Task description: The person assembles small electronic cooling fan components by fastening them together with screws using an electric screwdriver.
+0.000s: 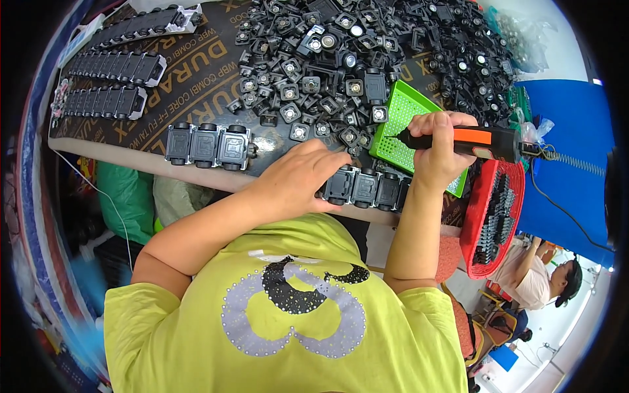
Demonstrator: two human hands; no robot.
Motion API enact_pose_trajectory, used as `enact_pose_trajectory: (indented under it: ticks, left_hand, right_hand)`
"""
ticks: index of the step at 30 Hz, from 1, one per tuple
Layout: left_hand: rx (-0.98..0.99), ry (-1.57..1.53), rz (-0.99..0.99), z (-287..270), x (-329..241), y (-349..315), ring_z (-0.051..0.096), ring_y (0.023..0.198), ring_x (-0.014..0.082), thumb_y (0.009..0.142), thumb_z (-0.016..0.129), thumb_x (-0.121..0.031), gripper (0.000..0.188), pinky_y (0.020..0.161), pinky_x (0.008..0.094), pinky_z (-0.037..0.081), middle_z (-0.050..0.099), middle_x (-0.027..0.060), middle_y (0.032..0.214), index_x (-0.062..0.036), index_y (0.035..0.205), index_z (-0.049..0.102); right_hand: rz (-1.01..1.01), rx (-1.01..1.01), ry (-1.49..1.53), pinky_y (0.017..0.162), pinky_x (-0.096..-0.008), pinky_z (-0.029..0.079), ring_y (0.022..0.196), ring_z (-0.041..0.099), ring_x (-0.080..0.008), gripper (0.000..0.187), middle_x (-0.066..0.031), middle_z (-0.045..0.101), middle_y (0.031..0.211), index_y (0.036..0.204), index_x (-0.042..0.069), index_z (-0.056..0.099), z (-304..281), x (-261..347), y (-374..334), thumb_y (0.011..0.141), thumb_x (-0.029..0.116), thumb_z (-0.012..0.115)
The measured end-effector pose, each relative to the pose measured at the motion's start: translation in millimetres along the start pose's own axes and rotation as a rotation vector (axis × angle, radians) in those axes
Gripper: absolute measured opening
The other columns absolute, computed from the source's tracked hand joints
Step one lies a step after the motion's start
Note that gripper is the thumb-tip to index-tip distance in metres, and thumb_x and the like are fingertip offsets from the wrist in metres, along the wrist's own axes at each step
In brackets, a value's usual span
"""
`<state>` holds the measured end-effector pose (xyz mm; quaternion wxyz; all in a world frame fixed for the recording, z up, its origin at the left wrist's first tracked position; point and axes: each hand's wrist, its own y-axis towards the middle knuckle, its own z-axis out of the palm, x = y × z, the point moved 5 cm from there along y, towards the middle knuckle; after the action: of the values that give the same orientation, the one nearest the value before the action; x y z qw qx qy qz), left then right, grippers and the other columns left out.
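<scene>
A row of black, wheeled toy car chassis (365,188) with pale silvery edges lies along the table's front edge. My left hand (298,171) grips its left end, thumb on the near side and fingers on the far side. My right hand (440,147) is wrapped round a black electric screwdriver (473,135) with an orange strip. The tool lies almost level, its tip pointing left above a green perforated basket (407,108). My right forearm hides the row's right end. Another short row of chassis (205,147) rests to the left, apart from my hand.
A big heap of loose black parts (327,78) covers the far table. Longer chassis rows (114,68) lie at the far left. A red basket (468,245) of small dark parts stands at the right, near the screwdriver's coiled cord (576,162). Another person (527,275) sits beyond.
</scene>
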<state>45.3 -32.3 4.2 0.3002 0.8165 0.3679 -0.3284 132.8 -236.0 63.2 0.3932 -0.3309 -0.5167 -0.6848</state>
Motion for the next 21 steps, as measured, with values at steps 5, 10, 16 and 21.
enact_pose_trajectory:
  ticks: [5, 10, 16, 21]
  left_hand:
    - [0.007, 0.001, -0.006, -1, -1, 0, 0.056, 0.112, 0.0323, 0.067, 0.091, -0.025, 0.081, 0.102, 0.0427, 0.046, 0.065, 0.0115, 0.121, -0.0003, 0.133, 0.052]
    - [0.009, -0.002, -0.027, 0, 1, -2, 0.056, 0.108, 0.0321, 0.068, 0.091, -0.026, 0.08, 0.098, 0.0425, 0.046, 0.064, 0.0114, 0.11, -0.0018, 0.134, 0.052]
    - [-0.039, -0.04, -0.031, -2, 2, -2, 0.055, 0.103, 0.0321, 0.068, 0.091, -0.026, 0.076, 0.094, 0.0431, 0.047, 0.061, 0.0105, 0.101, -0.0041, 0.131, 0.055]
    - [-0.073, -0.063, 0.006, -1, 4, -2, 0.056, 0.098, 0.0323, 0.065, 0.093, -0.023, 0.075, 0.088, 0.0428, 0.048, 0.06, 0.0102, 0.096, -0.0048, 0.128, 0.056]
  right_hand:
    - [-0.003, 0.004, -0.017, 0.056, -0.0348, 0.054, 0.055, 0.059, -0.0188, 0.019, -0.0109, 0.061, 0.071, 0.095, 0.002, 0.051, 2, 1, -1, 0.091, -0.007, 0.067]
    - [-0.015, 0.001, 0.028, 0.056, -0.0364, 0.054, 0.057, 0.058, -0.0199, 0.018, -0.0101, 0.059, 0.072, 0.098, 0.003, 0.05, 1, 8, 0, 0.092, -0.007, 0.064]
    - [0.026, 0.173, 0.182, 0.057, -0.0407, 0.05, 0.054, 0.053, -0.0223, 0.015, -0.008, 0.051, 0.069, 0.097, 0.008, 0.047, 18, 58, -14, 0.1, 0.015, 0.06]
    - [0.127, 0.401, 0.204, 0.055, -0.0392, 0.051, 0.053, 0.055, -0.0197, 0.033, -0.0053, 0.056, 0.071, 0.098, 0.009, 0.051, 52, 69, -54, 0.089, 0.026, 0.077]
